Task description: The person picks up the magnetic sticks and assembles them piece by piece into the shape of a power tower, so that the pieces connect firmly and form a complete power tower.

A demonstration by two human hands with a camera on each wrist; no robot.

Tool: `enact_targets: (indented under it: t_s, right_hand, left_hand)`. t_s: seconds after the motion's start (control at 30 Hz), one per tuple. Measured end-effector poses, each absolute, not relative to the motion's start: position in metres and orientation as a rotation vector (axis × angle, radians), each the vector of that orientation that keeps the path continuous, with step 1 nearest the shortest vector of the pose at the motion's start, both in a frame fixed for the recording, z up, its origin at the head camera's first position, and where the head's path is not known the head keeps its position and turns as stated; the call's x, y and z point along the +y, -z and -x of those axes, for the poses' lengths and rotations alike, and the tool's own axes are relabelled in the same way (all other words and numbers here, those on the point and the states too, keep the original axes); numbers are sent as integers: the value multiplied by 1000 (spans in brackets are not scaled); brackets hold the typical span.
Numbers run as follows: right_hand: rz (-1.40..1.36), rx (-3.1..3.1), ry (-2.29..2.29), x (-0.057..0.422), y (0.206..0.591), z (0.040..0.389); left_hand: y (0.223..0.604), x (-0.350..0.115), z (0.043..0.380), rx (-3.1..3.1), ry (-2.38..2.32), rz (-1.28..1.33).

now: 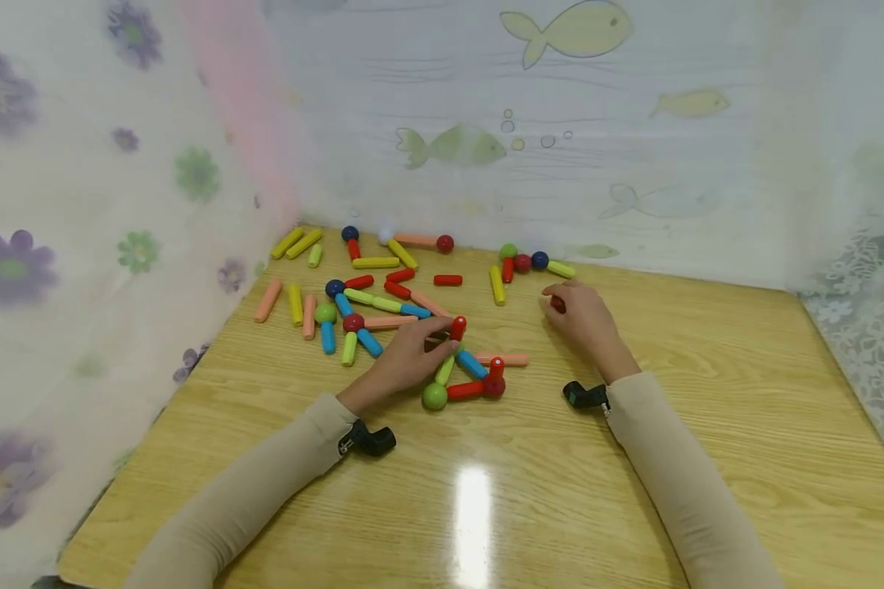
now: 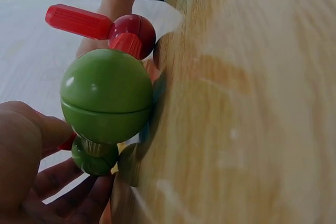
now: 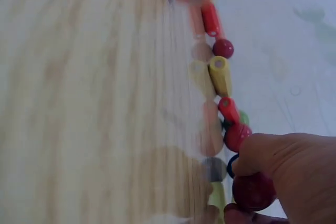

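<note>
A frame of coloured rods and balls lies on the table, with a green ball [image 1: 435, 397] at its near corner and a dark red ball [image 1: 493, 385] at another. One red rod [image 1: 497, 368] stands up from that dark red ball. My left hand [image 1: 411, 353] holds the frame's far corner, thumb and fingers around the base of an upright red rod [image 1: 458, 327] and a smaller green ball [image 2: 94, 157]. Over the table at the right, my right hand [image 1: 588, 321] pinches a loose dark red ball [image 3: 254, 191] between thumb and fingers.
Loose yellow rods [image 1: 287, 244] lie at the back left. Joined rods with a blue ball [image 1: 335, 288] and a red ball [image 1: 353, 323] spread left of the frame. A row with a green ball [image 1: 508, 251] and a blue ball [image 1: 539, 260] lies near the back curtain [image 1: 633, 164].
</note>
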State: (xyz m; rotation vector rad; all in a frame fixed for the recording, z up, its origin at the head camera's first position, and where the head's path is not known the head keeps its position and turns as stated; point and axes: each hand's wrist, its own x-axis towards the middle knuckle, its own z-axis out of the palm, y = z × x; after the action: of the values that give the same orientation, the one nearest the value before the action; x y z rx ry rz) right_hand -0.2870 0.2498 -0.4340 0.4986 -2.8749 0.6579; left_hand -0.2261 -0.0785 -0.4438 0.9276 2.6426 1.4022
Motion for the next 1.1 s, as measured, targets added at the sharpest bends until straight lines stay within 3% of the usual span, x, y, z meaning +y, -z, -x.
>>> enact_targets:
  t_s: [0.4, 0.67, 1.1]
  right_hand:
    - [-568, -2706, -935, 244, 437, 282]
    - [-412, -2654, -1343, 244, 431, 277]
    - [-270, -2692, -1363, 248, 433, 270]
  left_hand:
    - [445, -79, 227, 2636, -1403, -916]
    - [444, -79, 227, 2633, -1402, -922]
    - [442, -79, 226, 2636, -1418, -933]
